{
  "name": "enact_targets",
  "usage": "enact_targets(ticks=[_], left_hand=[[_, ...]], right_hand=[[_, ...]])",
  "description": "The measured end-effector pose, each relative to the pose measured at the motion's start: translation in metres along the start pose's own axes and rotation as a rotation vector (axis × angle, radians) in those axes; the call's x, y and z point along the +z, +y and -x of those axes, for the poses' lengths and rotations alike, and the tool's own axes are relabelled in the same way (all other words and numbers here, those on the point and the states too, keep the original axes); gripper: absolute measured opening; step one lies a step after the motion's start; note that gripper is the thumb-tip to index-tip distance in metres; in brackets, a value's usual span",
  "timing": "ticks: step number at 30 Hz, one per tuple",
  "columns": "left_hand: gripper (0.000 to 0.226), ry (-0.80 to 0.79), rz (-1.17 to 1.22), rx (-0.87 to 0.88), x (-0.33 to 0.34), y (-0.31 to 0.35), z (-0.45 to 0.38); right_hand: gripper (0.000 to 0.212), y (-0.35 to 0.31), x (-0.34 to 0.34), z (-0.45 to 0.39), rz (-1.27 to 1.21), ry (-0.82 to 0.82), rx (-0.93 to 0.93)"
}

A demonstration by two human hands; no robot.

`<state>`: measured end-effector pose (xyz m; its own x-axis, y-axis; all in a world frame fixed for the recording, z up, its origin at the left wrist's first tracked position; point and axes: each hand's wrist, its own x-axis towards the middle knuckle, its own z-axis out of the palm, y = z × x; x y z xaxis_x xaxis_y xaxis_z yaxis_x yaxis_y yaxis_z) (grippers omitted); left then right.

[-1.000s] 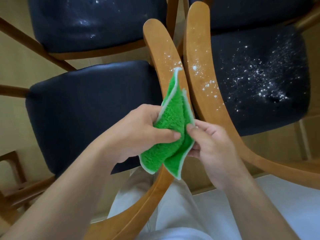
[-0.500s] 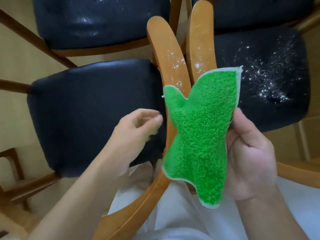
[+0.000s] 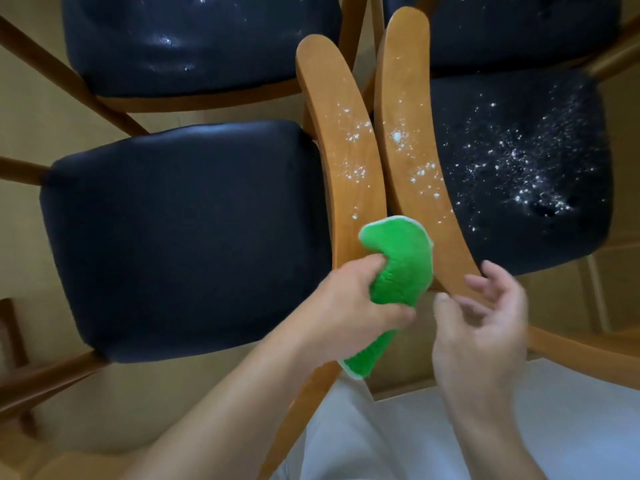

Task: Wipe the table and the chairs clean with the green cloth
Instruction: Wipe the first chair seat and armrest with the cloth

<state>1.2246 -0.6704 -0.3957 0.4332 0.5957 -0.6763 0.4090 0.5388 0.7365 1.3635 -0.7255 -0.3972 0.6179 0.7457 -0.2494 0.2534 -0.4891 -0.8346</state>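
**Green cloth gripped by left hand over the chair backrests**

The left chair seat (image 3: 187,237) lies left of the left-hand fingers; its dark surface carries no visible powder. The left hand (image 3: 349,306) grips the green cloth (image 3: 398,268): thumb and fingers curl round the bunched middle of the cloth. The upper part of the cloth extends beyond the fingers and lies over the lower part of the left backrest (image 3: 343,140) and the gap beside it; whether it presses on the wood cannot be told. The lower end of the cloth hangs below the hand.

White powder (image 3: 356,168) lies on the left backrest, ahead of the fingers. The right backrest (image 3: 408,133), just right of the cloth, carries similar specks.

The right hand (image 3: 481,327) is right of the cloth and apart from it. Its fingers are loosely spread and hold nothing; the image is blurred here, so contact between the fingertips and the right backrest cannot be told.

The right chair seat (image 3: 519,168), beyond the right-hand fingers, is heavily speckled with white powder.
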Motion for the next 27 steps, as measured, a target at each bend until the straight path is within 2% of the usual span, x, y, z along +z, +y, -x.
enact_targets(ticks=[3, 4, 5, 8, 11, 14, 18, 20, 22, 24, 27], left_hand=[[0.029, -0.201, -0.087, 0.1, -0.004, 0.012, -0.005], [0.028, -0.203, -0.118, 0.101, -0.006, 0.012, -0.008], [0.027, -0.142, -0.171, 0.085, -0.009, 0.01, -0.013], [0.026, 0.24, -0.353, -0.005, -0.015, -0.006, -0.024], [0.028, 0.466, -0.432, 0.03, -0.011, -0.025, -0.025], [0.02, 0.497, -0.298, -0.034, -0.021, -0.044, -0.021], [0.022, 0.19, -0.2, -0.153, -0.046, -0.064, -0.016], [0.021, 0.141, -0.109, -0.129, -0.053, -0.064, -0.014], [0.019, 0.215, -0.068, -0.038, -0.057, -0.058, -0.017], [0.017, 0.362, -0.095, 0.053, -0.061, -0.048, -0.028], [0.015, 0.535, -0.118, 0.098, -0.076, -0.036, -0.048]], right_hand=[[0.048, -0.003, -0.002, 0.003, -0.066, 0.163, -0.221], [0.047, -0.005, -0.002, 0.003, -0.017, 0.177, -0.292], [0.043, -0.005, -0.001, 0.004, 0.046, 0.168, -0.353], [0.034, 0.002, 0.017, 0.008, 0.25, 0.003, -0.489], [0.044, 0.014, 0.049, 0.013, 0.382, -0.248, -0.435], [0.055, 0.028, 0.076, 0.009, 0.47, -0.402, -0.407], [0.063, 0.035, 0.093, -0.001, 0.733, -0.326, -0.484], [0.064, 0.034, 0.096, -0.007, 0.787, -0.323, -0.532], [0.065, 0.026, 0.102, -0.02, 0.753, -0.33, -0.59], [0.065, 0.016, 0.106, -0.033, 0.68, -0.291, -0.613], [0.069, 0.007, 0.112, -0.029, 0.688, -0.263, -0.483]])
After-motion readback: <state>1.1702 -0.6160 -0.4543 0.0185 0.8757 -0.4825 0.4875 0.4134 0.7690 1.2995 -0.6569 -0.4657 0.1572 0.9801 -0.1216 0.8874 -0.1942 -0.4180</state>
